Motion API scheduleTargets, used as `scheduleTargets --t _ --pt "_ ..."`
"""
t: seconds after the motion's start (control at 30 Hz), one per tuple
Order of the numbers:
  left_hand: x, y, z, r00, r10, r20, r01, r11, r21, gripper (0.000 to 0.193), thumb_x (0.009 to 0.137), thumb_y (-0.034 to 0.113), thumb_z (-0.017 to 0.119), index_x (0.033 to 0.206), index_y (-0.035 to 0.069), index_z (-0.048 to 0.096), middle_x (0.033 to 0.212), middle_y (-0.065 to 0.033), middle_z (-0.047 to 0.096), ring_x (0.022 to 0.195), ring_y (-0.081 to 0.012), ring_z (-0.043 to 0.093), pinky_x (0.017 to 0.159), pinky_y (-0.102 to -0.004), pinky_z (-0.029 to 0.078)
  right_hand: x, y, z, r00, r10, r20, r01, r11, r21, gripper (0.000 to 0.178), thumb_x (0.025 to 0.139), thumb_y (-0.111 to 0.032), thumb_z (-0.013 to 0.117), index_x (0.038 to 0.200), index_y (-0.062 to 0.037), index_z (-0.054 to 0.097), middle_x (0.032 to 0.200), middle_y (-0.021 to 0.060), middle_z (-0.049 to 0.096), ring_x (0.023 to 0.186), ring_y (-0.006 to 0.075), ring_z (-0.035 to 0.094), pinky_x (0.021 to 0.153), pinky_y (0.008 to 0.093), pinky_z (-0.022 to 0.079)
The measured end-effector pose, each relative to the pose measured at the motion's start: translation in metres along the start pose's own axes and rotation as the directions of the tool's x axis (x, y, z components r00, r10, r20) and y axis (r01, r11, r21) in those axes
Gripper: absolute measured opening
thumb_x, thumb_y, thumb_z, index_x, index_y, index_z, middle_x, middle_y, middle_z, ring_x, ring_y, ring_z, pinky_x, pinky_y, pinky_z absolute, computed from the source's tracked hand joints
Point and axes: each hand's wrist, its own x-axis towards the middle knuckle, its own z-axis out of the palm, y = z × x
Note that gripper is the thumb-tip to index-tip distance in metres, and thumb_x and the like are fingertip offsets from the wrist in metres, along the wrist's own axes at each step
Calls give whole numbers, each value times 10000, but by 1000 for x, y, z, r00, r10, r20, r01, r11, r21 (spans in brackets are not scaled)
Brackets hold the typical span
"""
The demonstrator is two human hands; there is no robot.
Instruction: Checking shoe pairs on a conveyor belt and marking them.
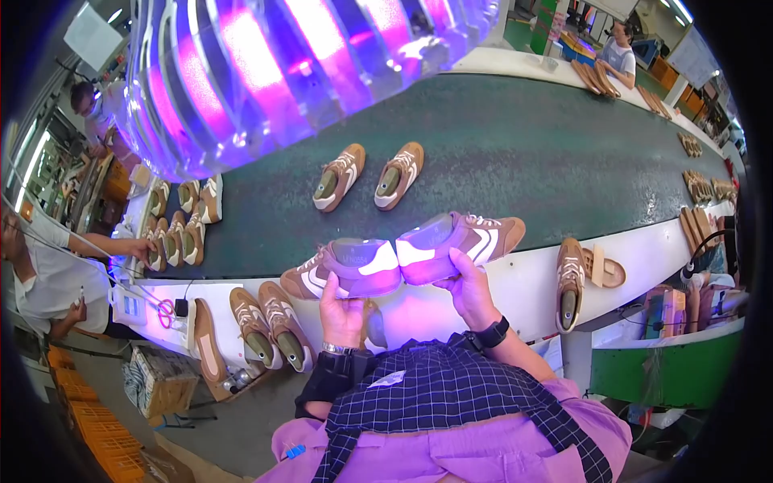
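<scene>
My left hand (342, 319) is closed on a brown sneaker (330, 274) with white trim, its toe pointing left. In my right hand (471, 295) is a matching sneaker (463, 248), its toe pointing right. The white heels of the two meet or nearly meet in the middle, lit purple. Both shoes are held up over the white near ledge (515, 299) of the conveyor. Another shoe (374, 324) shows partly behind my left wrist.
A glowing purple lamp (266, 72) hangs overhead. Two sneakers (399, 175) stand on the green belt (499, 153). On the ledge lie a pair (274, 322) and a sole (209, 342) leftward, a single sneaker (570, 282) rightward. A co-worker's hand (143, 249) touches shoes at left.
</scene>
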Motion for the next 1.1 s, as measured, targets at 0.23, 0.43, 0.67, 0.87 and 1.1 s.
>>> scheduleTargets --t 0.23,0.43,0.67,0.87,1.1 --pt "-5 0 -2 1000 24 13 -24 999 44 401 877 211 579 1241 70 488 1207 -77 562 1120 -235 530 970 -439 425 -4 -2 1 1000 -11 1 11 999 -32 371 866 -258 596 1136 -15 519 1013 96 633 842 168 646 644 284 558" --pt "-3 3 -5 999 25 24 -26 999 40 406 871 209 576 1241 68 490 1212 -79 561 1131 -240 524 983 -435 415 0 -3 0 999 30 11 -30 999 -37 384 861 -259 599 1146 -17 512 994 91 633 822 166 647 642 286 560" --pt "0 27 -36 996 44 80 -42 999 -19 478 853 283 536 1265 50 468 1239 -106 548 1145 -268 521 1005 -438 395 4 6 -11 984 118 132 -135 982 129 509 845 -275 595 1249 -17 424 1140 97 566 1029 209 582 916 380 467" --pt "12 46 -100 994 -48 95 51 998 -36 415 873 316 493 1188 50 539 1156 -126 595 1038 -269 585 923 -411 463 1 -6 -44 956 179 232 -196 979 54 611 815 -295 561 1303 23 375 1213 155 537 1089 272 556 963 410 432" --pt "7 52 -177 970 -168 -174 181 981 64 565 804 457 494 1208 62 491 1071 -117 561 941 -291 588 774 -419 520 5 -3 -75 902 395 174 -353 907 -227 502 821 -224 578 1221 56 460 1111 128 589 942 204 610 879 353 484"
